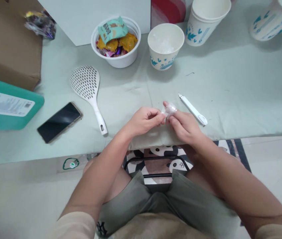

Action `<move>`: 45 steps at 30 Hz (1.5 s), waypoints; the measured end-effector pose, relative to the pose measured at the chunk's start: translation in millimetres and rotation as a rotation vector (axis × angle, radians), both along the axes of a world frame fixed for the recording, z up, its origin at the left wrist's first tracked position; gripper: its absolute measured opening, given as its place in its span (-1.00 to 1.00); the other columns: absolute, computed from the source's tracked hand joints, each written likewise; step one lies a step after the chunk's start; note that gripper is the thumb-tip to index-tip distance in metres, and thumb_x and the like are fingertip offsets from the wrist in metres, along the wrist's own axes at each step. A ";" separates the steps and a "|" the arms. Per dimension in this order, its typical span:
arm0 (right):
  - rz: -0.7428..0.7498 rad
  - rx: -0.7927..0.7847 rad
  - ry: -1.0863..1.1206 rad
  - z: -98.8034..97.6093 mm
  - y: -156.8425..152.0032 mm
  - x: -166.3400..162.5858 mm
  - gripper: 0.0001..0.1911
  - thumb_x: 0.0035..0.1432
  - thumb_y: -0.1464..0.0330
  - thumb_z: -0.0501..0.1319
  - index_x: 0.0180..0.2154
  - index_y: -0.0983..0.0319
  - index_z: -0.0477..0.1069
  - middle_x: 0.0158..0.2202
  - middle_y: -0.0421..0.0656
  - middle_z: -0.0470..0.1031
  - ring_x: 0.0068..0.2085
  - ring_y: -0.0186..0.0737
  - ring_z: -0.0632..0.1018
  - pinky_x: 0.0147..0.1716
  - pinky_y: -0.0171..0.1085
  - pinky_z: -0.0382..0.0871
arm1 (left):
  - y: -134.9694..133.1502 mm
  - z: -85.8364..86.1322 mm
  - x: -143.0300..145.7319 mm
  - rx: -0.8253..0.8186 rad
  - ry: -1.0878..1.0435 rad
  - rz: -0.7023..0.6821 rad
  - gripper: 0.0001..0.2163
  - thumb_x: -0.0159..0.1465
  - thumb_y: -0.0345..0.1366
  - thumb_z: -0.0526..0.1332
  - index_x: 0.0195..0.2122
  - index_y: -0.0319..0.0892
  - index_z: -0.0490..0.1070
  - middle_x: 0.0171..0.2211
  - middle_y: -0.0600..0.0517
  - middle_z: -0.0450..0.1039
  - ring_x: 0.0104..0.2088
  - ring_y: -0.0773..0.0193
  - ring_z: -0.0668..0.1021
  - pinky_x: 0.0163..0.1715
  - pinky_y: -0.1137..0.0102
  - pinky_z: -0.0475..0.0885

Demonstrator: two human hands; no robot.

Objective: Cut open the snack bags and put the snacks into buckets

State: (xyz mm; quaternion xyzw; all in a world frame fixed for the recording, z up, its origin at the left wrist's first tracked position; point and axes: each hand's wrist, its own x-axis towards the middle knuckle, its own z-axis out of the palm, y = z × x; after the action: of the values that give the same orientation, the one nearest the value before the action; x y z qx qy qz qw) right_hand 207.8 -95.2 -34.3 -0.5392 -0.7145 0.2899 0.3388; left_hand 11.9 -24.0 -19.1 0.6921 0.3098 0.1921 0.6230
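Observation:
My left hand (144, 120) and my right hand (183, 124) meet at the near edge of a pale green cloth-covered table (242, 99). Both pinch a small clear wrapper (170, 108) held between the fingertips; what is inside it is too small to make out. A white pen-like tool (193, 109) lies just right of my right hand. A white slotted spoon (88, 89) lies left of my left hand.
A black phone (59, 121) and a teal box (3, 108) lie at left beside a brown carton (8, 46). A white bowl of wrapped snacks (116, 39), an empty paper cup (165, 45) and stacked cups (207, 20) stand at the back.

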 end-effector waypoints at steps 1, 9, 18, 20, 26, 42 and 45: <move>0.001 -0.003 -0.040 -0.1 0.5 -0.9 -0.70 0.40 0.30 0.03 -0.11 0.18 0.54 -0.27 -0.09 0.66 -0.46 -0.21 0.48 -0.36 -0.20 0.36 | -0.3 -1.1 -0.3 0.059 -0.002 0.035 -0.60 0.37 0.03 0.20 -0.44 -0.18 0.50 -0.40 0.04 0.39 -0.38 0.33 0.43 -0.26 0.36 0.39; 0.035 -0.077 0.072 3.3 1.3 -5.0 -0.67 0.43 0.27 0.04 -0.37 0.18 0.42 -0.49 -0.19 0.54 -0.51 -0.26 0.47 -0.39 -0.25 0.33 | -0.5 -9.2 -1.1 0.092 -0.176 0.112 -0.54 0.37 0.14 0.24 -0.39 -0.13 0.67 0.08 -0.16 0.54 0.14 0.10 0.57 0.20 0.20 0.45; -0.010 -0.148 0.170 2.1 1.6 -3.6 -0.56 0.42 0.15 0.08 -0.46 0.22 0.43 -0.59 -0.24 0.38 -0.52 -0.33 0.42 -0.46 -0.30 0.22 | -0.6 -14.4 1.9 0.089 -0.210 0.136 -0.73 0.33 -0.19 0.32 0.01 -0.04 0.68 0.10 -0.07 0.64 0.08 0.18 0.63 0.10 0.29 0.51; -0.014 -0.139 0.177 2.2 1.8 -3.7 -0.55 0.42 0.13 0.09 -0.46 0.23 0.43 -0.59 -0.25 0.37 -0.54 -0.35 0.39 -0.47 -0.31 0.20 | -0.1 -17.6 2.2 0.131 -0.192 0.119 -0.66 0.26 -0.36 0.29 0.05 -0.07 0.66 0.10 -0.08 0.64 0.04 0.21 0.64 0.01 0.35 0.53; 0.026 -0.065 0.155 -0.8 3.2 -3.2 -0.44 0.44 0.03 0.09 -0.53 0.22 0.35 -0.57 -0.23 0.33 -0.51 -0.36 0.35 -0.47 -0.30 0.19 | 0.8 -20.4 3.6 0.256 -0.139 0.111 -0.66 0.22 -0.39 0.32 0.03 -0.16 0.65 -0.01 -0.11 0.66 -0.13 0.26 0.64 -0.10 0.38 0.54; -0.174 0.240 0.172 -1.4 12.6 -15.0 -0.86 0.34 0.28 0.28 -0.08 0.11 0.55 -0.12 -0.09 0.64 -0.28 -0.24 0.59 -0.27 -0.20 0.54 | 2.0 -20.3 7.1 -0.317 -0.264 0.350 -0.50 0.09 -0.06 0.55 0.00 -0.17 0.58 -0.24 -0.01 0.65 -0.21 0.27 0.65 -0.07 0.32 0.53; -0.162 0.266 0.146 0.6 16.3 -17.9 -0.87 0.33 0.32 0.28 -0.09 0.12 0.54 -0.24 -0.14 0.65 -0.30 -0.23 0.60 -0.28 -0.20 0.53 | 3.1 -12.8 6.4 -0.512 -0.333 0.412 -0.48 -0.04 -0.14 0.63 -0.09 -0.18 0.56 -0.33 0.04 0.66 -0.31 0.34 0.65 -0.17 0.39 0.53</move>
State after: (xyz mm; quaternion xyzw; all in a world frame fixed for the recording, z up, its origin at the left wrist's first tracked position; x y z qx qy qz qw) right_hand 190.0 -78.9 -33.8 -0.5231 -0.6743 0.2029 0.4801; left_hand 18.3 -20.9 -31.9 0.3960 0.3748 0.3398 0.7663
